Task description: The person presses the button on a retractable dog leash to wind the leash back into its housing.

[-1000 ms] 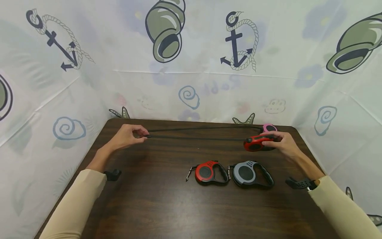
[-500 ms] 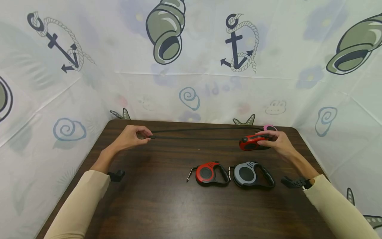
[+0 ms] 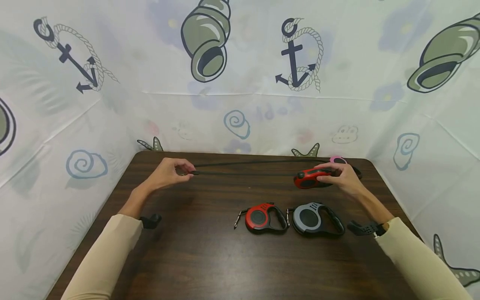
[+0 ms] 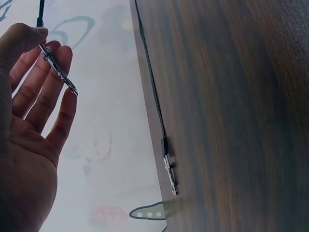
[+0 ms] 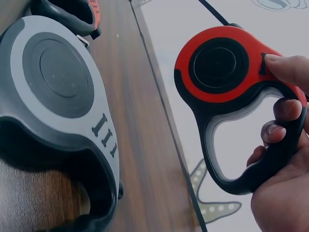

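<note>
My right hand (image 3: 343,178) grips a red and black retractable dog leash (image 5: 212,63) by its looped handle, the thumb at the button on its side. From its housing a thin black cord (image 3: 243,174) runs left across the far part of the table to my left hand (image 3: 171,171). There, the left thumb and fingers pinch the cord's end, just above a silver metal clip (image 4: 60,72). Behind lies a pink retractable leash (image 3: 338,159), partly hidden by the right hand. Its black cord (image 3: 258,161) is drawn out leftward, ending in another silver clip (image 4: 170,176) on the table.
Nearer on the brown table (image 3: 210,258) lie a second red retractable leash (image 3: 258,217) and a grey one (image 3: 309,218), side by side. Their clips point left. A white patterned cloth (image 3: 255,125) stands behind the table and along both sides.
Both hands have moved toward each other, the left to the right and the right to the left with the red leash. The cord stretched between them is shorter; the other leashes stay put.
</note>
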The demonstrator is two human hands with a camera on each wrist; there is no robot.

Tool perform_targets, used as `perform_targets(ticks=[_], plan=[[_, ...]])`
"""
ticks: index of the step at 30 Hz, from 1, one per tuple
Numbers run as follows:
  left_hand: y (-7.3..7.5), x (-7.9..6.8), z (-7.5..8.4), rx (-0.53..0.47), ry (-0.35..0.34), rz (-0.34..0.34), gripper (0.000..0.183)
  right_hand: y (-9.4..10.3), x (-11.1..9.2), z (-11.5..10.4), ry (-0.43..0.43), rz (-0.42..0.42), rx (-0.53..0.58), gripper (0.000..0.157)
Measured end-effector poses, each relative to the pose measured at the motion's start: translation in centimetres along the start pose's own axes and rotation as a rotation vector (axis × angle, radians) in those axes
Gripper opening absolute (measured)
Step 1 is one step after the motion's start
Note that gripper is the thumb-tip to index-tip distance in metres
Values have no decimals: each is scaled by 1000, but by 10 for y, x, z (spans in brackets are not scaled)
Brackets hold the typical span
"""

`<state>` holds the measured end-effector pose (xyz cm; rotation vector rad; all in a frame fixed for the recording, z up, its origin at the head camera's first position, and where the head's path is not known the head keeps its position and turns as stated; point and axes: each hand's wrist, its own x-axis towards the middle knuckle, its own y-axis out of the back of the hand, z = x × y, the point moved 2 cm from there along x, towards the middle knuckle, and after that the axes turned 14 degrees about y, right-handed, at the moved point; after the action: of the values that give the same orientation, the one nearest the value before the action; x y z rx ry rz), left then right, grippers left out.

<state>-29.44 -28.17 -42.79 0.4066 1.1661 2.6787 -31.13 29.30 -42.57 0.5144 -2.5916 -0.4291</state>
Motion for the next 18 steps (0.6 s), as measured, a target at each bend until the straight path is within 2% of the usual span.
perform_targets(ticks=[8,18], plan=[[-7,6,4,-13,-25,9,21,-2,8,3,7,-22,23,38],[-17,17,17,-21,-13,3,21,-8,25,6,5,-57,40,39]])
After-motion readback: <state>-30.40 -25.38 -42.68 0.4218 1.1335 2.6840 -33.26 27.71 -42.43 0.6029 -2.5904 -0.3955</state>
